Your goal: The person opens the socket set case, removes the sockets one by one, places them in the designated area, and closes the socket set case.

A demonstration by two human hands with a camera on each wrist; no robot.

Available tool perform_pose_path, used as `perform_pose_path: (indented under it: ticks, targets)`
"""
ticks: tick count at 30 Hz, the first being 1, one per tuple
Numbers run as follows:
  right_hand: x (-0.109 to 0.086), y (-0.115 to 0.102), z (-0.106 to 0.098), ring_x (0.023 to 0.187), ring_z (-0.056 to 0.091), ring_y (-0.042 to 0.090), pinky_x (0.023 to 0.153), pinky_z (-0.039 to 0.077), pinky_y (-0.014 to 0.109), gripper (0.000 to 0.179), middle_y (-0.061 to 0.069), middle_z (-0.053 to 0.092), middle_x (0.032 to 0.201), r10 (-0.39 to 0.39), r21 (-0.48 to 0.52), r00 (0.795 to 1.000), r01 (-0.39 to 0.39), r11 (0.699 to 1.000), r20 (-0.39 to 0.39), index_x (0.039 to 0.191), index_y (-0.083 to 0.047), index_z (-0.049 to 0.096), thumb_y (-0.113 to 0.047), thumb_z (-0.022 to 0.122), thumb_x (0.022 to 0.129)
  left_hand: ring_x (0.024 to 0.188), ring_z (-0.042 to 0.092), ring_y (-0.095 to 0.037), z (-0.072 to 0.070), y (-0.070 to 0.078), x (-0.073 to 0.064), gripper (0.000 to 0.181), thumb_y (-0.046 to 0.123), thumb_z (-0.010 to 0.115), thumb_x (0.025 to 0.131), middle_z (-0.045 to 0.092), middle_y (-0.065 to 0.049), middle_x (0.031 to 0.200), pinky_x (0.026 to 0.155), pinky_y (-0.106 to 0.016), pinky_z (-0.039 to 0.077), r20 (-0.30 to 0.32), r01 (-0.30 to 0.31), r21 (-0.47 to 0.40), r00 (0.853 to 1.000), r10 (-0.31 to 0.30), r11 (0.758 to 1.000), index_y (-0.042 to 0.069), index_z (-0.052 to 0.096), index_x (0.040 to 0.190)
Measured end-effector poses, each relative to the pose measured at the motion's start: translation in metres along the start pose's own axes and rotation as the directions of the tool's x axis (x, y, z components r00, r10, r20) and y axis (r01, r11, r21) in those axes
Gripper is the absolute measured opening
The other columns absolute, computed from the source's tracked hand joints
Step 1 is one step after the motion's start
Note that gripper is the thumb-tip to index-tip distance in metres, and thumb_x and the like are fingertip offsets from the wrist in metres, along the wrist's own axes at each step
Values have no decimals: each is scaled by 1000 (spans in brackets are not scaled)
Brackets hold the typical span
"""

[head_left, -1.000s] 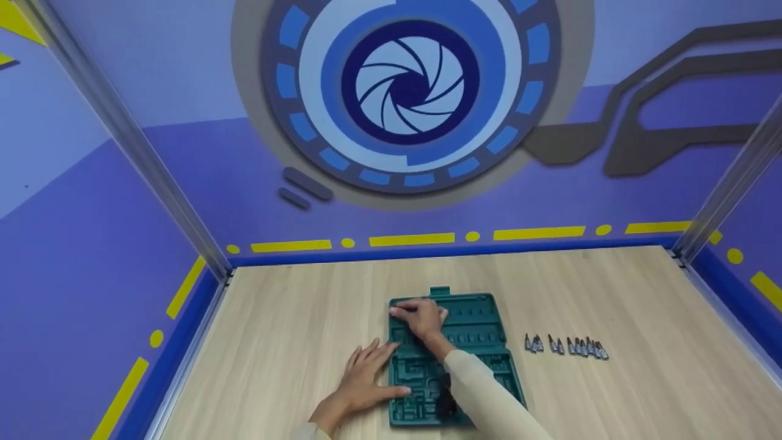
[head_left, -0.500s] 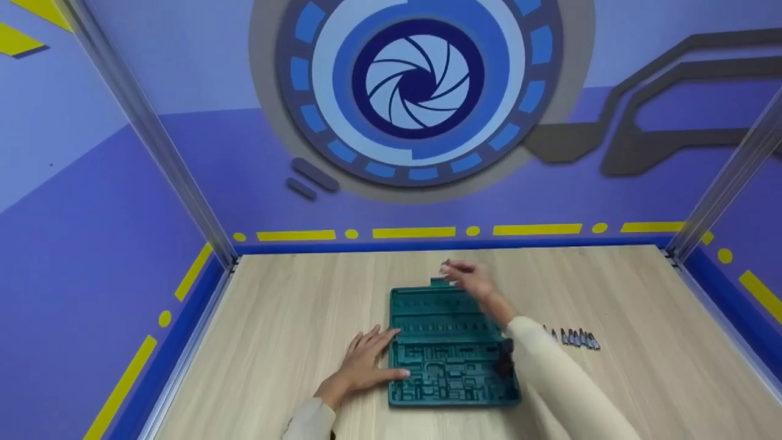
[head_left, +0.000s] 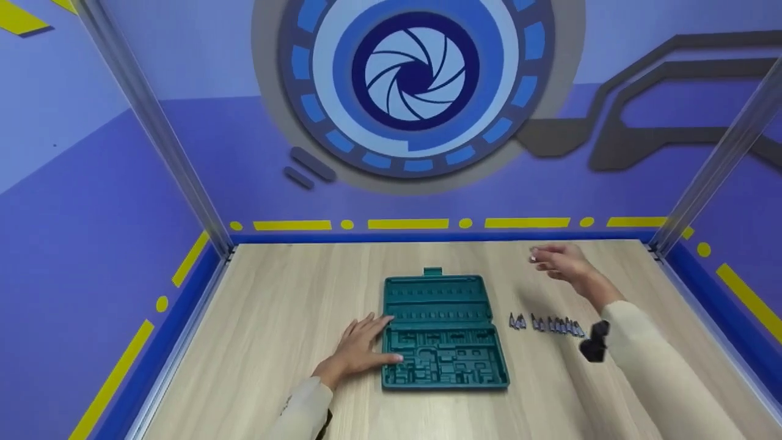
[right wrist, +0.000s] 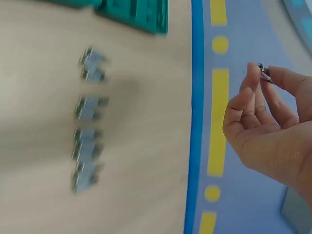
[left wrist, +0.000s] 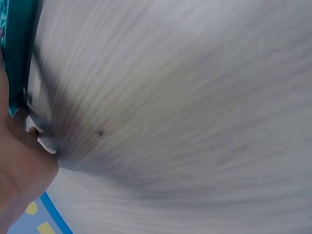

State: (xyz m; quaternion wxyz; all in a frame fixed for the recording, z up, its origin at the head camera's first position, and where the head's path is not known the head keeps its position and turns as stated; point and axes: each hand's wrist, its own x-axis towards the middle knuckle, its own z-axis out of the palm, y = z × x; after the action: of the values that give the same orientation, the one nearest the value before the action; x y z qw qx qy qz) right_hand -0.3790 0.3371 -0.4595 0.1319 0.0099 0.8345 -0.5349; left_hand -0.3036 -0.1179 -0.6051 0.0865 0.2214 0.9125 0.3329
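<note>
An opened green plastic tool case (head_left: 446,386) lies flat on the table, its moulded slots facing up. My left hand (head_left: 360,349) rests at the case's left side, fingers spread and thumb laid over the rim. In the left wrist view that hand (left wrist: 24,165) shows beside the case's edge (left wrist: 22,53). My right hand (head_left: 565,264) is raised beyond the case to the right. Between thumb and index finger it pinches a small metal bit (right wrist: 263,72), partly covered by the fingertips. Several similar bits (head_left: 560,325) stand in a broken row right of the case.
The wooden table (head_left: 293,287) ends at a purple back wall (head_left: 342,211) with yellow markings. Metal posts (head_left: 153,128) rise at its back corners. A black wrist camera (head_left: 594,343) on the right sleeve overlaps the table near the row's right end.
My right hand has left the case's upper left corner and swung right, past the row of bits, still pinching the small bit. My left hand stays at the case's left edge.
</note>
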Motion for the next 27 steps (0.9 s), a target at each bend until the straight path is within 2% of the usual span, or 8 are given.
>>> perform_pose_path:
  ticks: [4, 9, 13, 16, 21, 27]
  targets:
    - [-18, 21, -29, 88, 64, -4, 78, 55, 16, 61, -10, 72, 108, 34, -54, 999, -36, 998, -38, 150, 11, 39, -32, 51, 108, 155, 24, -44, 0, 1, 3, 98, 65, 73, 84, 39, -15, 164, 124, -69, 11, 13, -4, -9, 1000, 4, 1000, 14, 36, 159]
    - [-38, 45, -61, 84, 64, -5, 74, 55, 17, 56, -6, 74, 106, 47, -148, 995, -59, 987, -85, 146, 15, 42, -28, 45, 110, 156, 24, -42, 1, -1, 4, 98, 65, 74, 83, 39, -13, 164, 125, -68, 10, 16, 11, -16, 1000, -11, 1000, 16, 36, 160]
    - [-48, 61, -75, 78, 60, 0, 68, 53, 18, 48, -8, 70, 94, 69, -167, 997, -73, 983, -31, 138, 18, 46, -19, 44, 109, 157, 23, -39, 4, -8, 3, 99, 70, 72, 81, 38, -8, 165, 126, -66, 9, 16, 41, -17, 999, -40, 999, 21, 36, 160]
    - [-53, 75, -78, 76, 59, 5, 67, 53, 20, 42, -6, 67, 89, 108, -184, 994, -102, 978, 25, 135, 18, 48, -13, 49, 106, 157, 22, -38, 6, -10, 2, 99, 70, 71, 81, 38, -7, 165, 127, -65, 8, 14, 43, -19, 999, -43, 999, 22, 36, 160]
    - [-57, 93, -71, 83, 64, 11, 71, 55, 26, 47, 1, 72, 96, 157, -262, 986, -136, 955, 62, 136, 17, 50, -14, 60, 101, 157, 22, -41, 0, -4, 1, 97, 65, 73, 83, 37, -10, 165, 126, -67, 9, 13, 38, -20, 999, -38, 999, 18, 36, 160]
    - [-59, 117, -53, 71, 59, 11, 60, 50, 24, 40, 0, 69, 84, 143, -303, 990, -132, 944, 13, 128, 19, 52, -6, 59, 98, 157, 22, -41, 0, -1, 1, 97, 64, 74, 83, 38, -11, 165, 126, -67, 9, 9, 33, -19, 999, -32, 999, 17, 37, 160]
